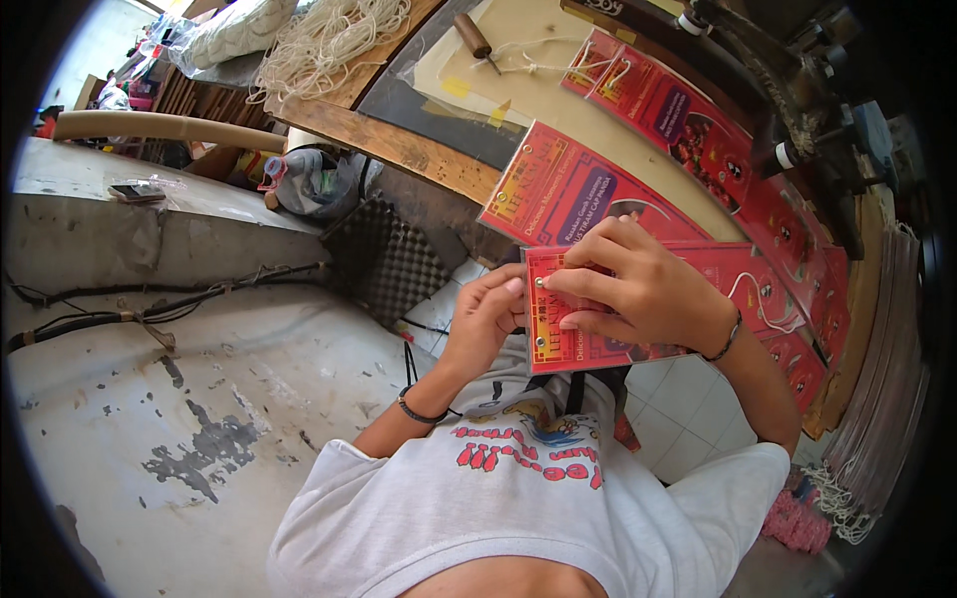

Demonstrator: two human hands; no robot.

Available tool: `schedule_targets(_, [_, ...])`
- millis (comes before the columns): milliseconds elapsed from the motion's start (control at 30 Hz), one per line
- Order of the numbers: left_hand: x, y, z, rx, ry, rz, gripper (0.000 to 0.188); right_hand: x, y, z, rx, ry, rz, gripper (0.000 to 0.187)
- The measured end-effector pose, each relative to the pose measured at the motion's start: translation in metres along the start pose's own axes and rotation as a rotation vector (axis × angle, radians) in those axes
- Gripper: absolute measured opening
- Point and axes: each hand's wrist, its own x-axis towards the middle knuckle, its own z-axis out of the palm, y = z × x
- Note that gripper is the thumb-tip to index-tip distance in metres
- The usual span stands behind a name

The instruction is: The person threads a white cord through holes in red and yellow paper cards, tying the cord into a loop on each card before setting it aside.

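Observation:
A red laminated card with metal eyelets along its yellow-printed left end is held above my lap. My left hand pinches that left edge, fingers curled behind it. Over the card's face bends my right hand, its index fingertip at an eyelet and its thumb lower down on the card. Any small thing under those fingertips is hidden. Just beyond, another red laminated card lies on the table. To the right, a white cord loop rests on more red sheets.
A wooden-handled awl lies on the worktable near another row of red cards. Dark metal machinery stands at the back right. A bundle of white cord sits at the far left, and stacked corded sheets fill the right side.

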Motion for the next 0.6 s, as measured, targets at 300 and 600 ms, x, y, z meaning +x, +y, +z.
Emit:
schedule_targets(300, [0.006,0.022,0.012,0.338,0.038,-0.100,0.027,0.002,-0.004,0.001,-0.039,0.059,0.008,0.024])
schedule_targets(600, [0.008,0.022,0.011,0.392,0.047,-0.072,0.028,-0.002,0.005,0.005,0.068,0.113,0.042,0.016])
